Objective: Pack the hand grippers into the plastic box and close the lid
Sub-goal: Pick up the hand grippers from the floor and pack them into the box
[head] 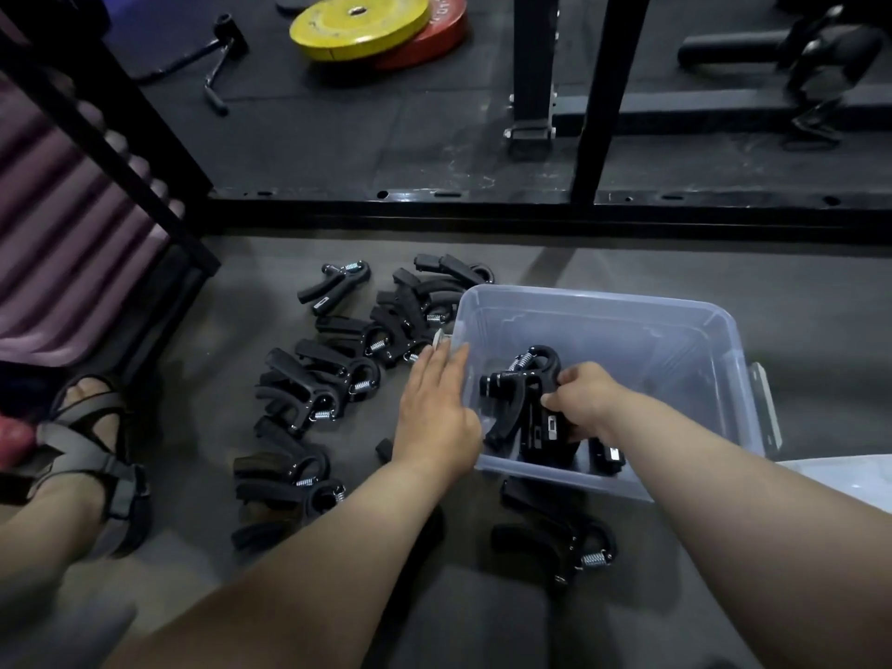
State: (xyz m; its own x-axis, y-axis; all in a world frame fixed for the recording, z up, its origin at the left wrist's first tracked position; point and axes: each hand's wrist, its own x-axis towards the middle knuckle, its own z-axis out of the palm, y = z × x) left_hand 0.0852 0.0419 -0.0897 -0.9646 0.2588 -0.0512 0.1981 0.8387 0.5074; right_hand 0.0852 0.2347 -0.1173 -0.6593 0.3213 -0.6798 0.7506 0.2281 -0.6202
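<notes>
The right hand [586,403] is closed around a black gripper [519,393], holding it inside the clear box [675,340] near the left wall, loop end up and away, handles slanting down toward the near-left corner. The left hand [434,408] lies flat and open, fingers extended, against the box's left wall. More grippers [318,379] lie scattered on the floor [796,292] left of the box, one [560,538] just in front of it.

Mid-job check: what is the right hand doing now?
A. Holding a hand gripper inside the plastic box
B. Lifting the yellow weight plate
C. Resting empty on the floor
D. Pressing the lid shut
A: the right hand grasps a black hand gripper within the walls of the plastic box.
</notes>
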